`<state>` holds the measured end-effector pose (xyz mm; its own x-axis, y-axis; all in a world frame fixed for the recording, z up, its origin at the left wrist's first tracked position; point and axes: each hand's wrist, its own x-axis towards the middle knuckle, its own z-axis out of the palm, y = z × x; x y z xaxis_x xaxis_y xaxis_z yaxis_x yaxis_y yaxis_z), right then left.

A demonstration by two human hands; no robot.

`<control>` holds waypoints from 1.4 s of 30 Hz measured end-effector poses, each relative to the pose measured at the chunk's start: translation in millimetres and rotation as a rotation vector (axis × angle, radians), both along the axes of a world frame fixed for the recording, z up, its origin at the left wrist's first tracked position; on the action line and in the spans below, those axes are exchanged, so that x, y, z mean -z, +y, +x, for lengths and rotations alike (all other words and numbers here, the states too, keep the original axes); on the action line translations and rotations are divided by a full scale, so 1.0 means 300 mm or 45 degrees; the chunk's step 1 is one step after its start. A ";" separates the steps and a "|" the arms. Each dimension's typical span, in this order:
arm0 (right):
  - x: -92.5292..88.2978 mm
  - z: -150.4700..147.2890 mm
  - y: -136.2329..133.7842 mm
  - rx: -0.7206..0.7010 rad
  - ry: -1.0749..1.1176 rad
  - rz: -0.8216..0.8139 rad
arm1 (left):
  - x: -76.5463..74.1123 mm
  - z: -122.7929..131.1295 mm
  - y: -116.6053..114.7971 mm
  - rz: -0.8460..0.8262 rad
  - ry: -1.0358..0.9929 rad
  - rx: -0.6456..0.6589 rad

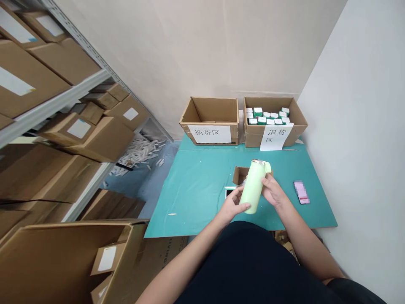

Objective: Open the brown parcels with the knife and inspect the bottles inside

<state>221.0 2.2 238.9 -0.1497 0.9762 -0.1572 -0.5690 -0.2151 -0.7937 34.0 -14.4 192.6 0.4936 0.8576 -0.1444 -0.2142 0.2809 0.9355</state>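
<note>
Both my hands hold a pale green insulated bottle (252, 188), which is tilted with its metal-rimmed top pointing away from me. My left hand (232, 204) wraps its lower end, and my right hand (272, 190) grips its upper side. Behind the bottle stands a small open cardboard box (239, 175), partly hidden by it. A flat white-edged device, perhaps a phone (229, 193), lies under my left hand, mostly covered. Right of my hands lies a flat purple item (301, 192), blurred and unreadable.
All this lies on a teal mat (190, 198). At its far edge stand an empty labelled carton (210, 120) and a labelled carton (272, 131) holding several green-and-white boxes (267, 116). Metal shelves with cartons (38, 71) run along the left, above a large open carton (63, 261).
</note>
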 end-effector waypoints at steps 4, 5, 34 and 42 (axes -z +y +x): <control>-0.005 0.019 -0.002 -0.200 0.086 0.037 | -0.031 -0.018 0.000 -0.326 -0.318 0.367; -0.006 0.017 -0.002 -0.210 0.095 0.043 | -0.029 -0.017 0.001 -0.329 -0.322 0.373; -0.052 -0.011 -0.008 -0.056 0.067 -0.014 | -0.047 -0.018 -0.002 -0.261 -0.281 0.235; -0.041 -0.012 0.002 0.012 0.047 0.043 | -0.015 -0.004 -0.001 -0.031 -0.066 0.046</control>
<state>217.5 2.7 251.1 -0.1452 0.9823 -0.1183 -0.6003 -0.1826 -0.7787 33.0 -14.8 197.1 0.5314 0.8357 -0.1386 -0.2515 0.3118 0.9163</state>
